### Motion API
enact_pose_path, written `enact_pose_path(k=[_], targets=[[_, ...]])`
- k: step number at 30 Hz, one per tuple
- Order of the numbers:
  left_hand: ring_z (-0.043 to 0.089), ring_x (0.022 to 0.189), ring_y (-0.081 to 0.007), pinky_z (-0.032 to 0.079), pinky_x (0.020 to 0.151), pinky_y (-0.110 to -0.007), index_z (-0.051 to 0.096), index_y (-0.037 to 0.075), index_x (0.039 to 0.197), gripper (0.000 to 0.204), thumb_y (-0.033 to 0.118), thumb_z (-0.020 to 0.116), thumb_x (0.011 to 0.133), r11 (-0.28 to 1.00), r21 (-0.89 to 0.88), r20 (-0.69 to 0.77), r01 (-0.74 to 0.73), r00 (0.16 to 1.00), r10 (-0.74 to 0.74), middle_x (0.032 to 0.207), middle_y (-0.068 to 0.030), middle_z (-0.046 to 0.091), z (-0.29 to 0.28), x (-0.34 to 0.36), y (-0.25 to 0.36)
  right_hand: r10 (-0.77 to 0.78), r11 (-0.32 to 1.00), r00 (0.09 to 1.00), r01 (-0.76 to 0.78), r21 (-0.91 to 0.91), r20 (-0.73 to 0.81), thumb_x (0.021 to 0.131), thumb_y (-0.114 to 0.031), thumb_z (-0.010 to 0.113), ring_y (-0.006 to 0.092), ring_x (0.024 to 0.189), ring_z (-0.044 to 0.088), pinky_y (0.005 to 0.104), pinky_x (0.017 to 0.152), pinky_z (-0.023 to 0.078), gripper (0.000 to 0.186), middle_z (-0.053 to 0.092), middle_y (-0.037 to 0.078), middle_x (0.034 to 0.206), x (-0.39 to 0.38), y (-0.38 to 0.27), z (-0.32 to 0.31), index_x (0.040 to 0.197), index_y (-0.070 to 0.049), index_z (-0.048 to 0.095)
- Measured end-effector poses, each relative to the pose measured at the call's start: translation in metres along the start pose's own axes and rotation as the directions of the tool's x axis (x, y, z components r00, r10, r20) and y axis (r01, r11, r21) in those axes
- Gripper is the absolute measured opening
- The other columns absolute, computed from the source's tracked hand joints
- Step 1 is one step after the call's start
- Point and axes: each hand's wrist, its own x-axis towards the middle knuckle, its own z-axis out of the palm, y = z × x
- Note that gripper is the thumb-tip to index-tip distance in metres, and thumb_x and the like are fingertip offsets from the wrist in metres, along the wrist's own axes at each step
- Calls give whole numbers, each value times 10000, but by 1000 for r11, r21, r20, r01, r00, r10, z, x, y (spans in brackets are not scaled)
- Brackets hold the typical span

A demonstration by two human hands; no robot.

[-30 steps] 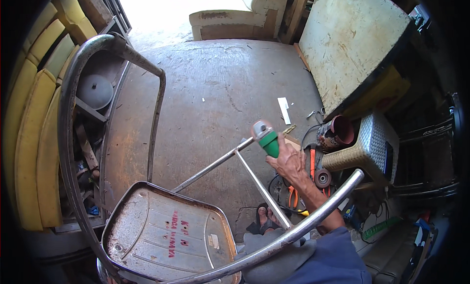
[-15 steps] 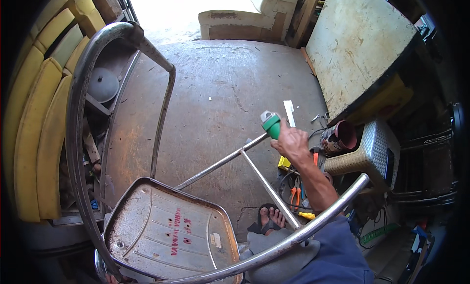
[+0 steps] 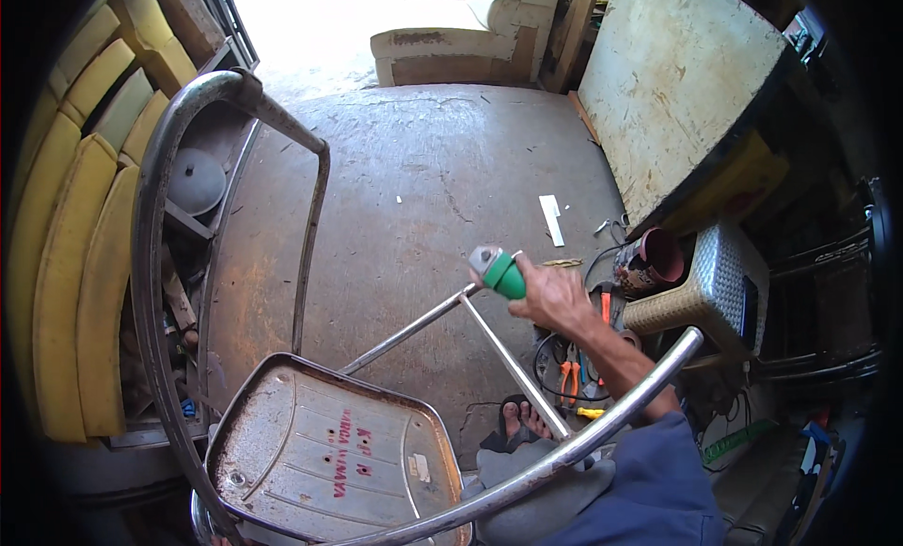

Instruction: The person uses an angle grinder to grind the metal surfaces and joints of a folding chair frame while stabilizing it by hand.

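A chair frame of bent metal tube stands tilted before me, scuffed and rusty in places. Its bare metal seat pan has red stencilled marks and rust along the rim. My right hand is closed round a green angle grinder with a grey metal head. The grinder is over the end of a thin chrome cross tube; whether it touches the tube I cannot tell. Of my left hand only a sliver shows at the bottom edge, by the chair's lower tube, its fingers hidden.
Orange-handled pliers, a yellow-handled tool and a black cable lie on the floor to the right. Beyond them stand a tin and a woven stool. Yellow cushions are stacked at left. My sandalled foot is beneath the frame.
My right hand has brought the grinder toward me and to the left, and its head has turned further left. The chair frame stays nearly in place while the view shifts slightly.
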Motion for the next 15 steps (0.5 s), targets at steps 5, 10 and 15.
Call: enact_pose_path(k=[5, 10, 15], targets=[[572, 722, -190, 461, 647, -329, 675, 34, 1056, 295, 310, 594, 990, 997, -24, 247, 68, 967, -60, 819, -29, 611, -65, 20, 24, 168, 960, 959, -106, 259, -230, 758, -388, 763, 449, 830, 716, 573, 730, 563, 917, 685, 281, 957, -22, 16, 56, 1517, -83, 350], [605, 774, -212, 481, 664, -312, 651, -11, 1107, 259, 194, 569, 972, 864, 394, 81, -314, 948, 308, 932, -101, 665, -38, 43, 15, 196, 944, 933, -96, 316, -301, 780, -390, 739, 440, 845, 717, 554, 723, 563, 850, 680, 283, 1022, -27, 27, 86, 1504, -98, 403], [582, 734, -215, 488, 658, -316, 633, 8, 1042, 185, 165, 611, 947, 928, 207, -17, -308, 948, 319, 877, -82, 633, 96, 22, 7, 208, 930, 908, -69, 360, -364, 787, -390, 752, 448, 821, 705, 548, 684, 562, 954, 656, 264, 965, -22, 29, 116, 1564, -54, 312]])
